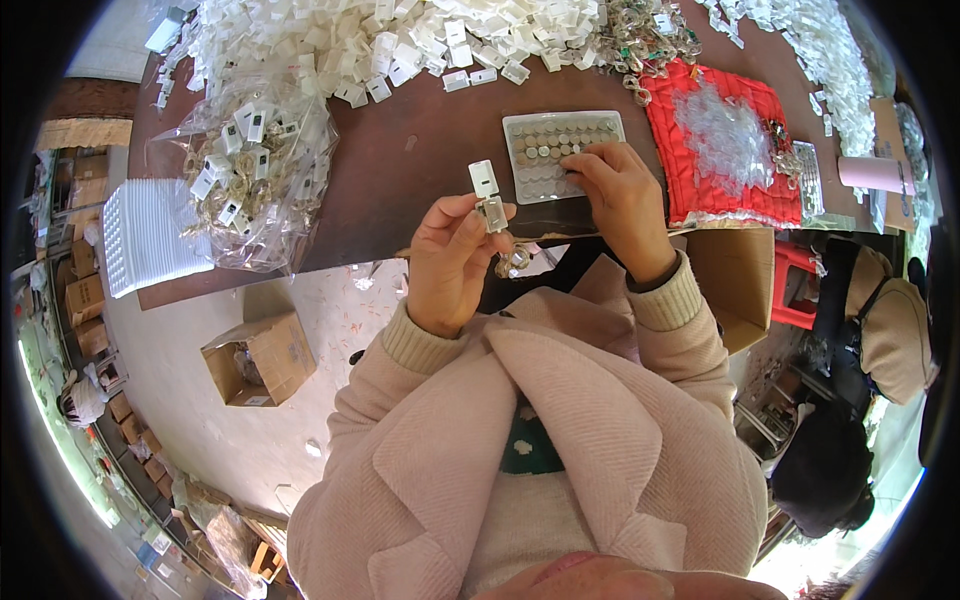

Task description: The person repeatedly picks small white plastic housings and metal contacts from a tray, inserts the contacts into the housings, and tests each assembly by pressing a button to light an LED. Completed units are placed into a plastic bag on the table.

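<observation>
My left hand (450, 262) pinches a small white plastic battery case (494, 213) just beyond the table's near edge. Its lid (483, 178) stands unfolded above the thumb and fingers. A coil of thin wire (513, 263) hangs under that hand. To the right, my right hand (625, 200) reaches over a clear plastic tray (522, 196) of round button cells (560, 140). Thumb and forefinger are pressed together low over the tray's right part; what is between them, if anything, is too small to make out. Cells sit in the upper rows, while the lower front pockets look bare.
White plastic cases (400, 40) are heaped along the back, beside tangled wire coils (650, 40). At left lie a clear bag (250, 170) of wired cases and stacked white trays (150, 235). Right, a red cloth (680, 150) bears clear plastic pieces. A cardboard box (735, 285) stands below.
</observation>
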Demonstrator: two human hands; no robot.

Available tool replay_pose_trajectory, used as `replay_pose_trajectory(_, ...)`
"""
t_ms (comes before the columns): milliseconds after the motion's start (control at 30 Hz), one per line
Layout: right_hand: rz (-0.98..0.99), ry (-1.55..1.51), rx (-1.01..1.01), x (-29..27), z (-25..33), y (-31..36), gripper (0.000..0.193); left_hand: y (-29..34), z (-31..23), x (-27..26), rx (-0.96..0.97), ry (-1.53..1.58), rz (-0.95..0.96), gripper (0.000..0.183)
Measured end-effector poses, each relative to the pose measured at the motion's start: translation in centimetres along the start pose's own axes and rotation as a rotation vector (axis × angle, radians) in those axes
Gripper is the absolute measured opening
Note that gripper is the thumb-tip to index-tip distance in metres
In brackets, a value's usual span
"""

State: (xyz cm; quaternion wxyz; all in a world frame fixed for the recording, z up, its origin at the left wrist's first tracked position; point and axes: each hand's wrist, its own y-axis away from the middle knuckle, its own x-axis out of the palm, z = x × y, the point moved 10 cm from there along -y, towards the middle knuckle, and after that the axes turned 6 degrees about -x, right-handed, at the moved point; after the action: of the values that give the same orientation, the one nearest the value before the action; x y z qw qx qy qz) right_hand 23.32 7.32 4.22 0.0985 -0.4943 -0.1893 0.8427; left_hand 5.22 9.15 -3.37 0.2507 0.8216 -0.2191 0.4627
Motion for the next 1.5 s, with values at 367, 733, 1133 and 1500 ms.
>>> replay_pose_trajectory(367,-0.13,-0.293,-0.072,-2.3,2.9,-0.8,0.019,-0.4,0.6,1.7,0.015,-0.047,0.04,0.017)
replay_pose_trajectory(733,-0.067,-0.368,-0.114,-2.7,7.9,-0.6,0.019,0.1,-0.4,3.0,0.156,-0.198,0.032,0.017)
replay_pose_trajectory(1133,-0.12,-0.342,-0.119,-2.7,8.1,-0.7,0.023,0.0,0.7,1.9,-0.023,-0.112,-0.015,0.015)
replay_pose_trajectory(1500,-0.11,-0.382,-0.207,-2.0,7.6,-0.2,0.03,-0.2,1.8,1.0,-0.102,-0.13,-0.032,0.012)
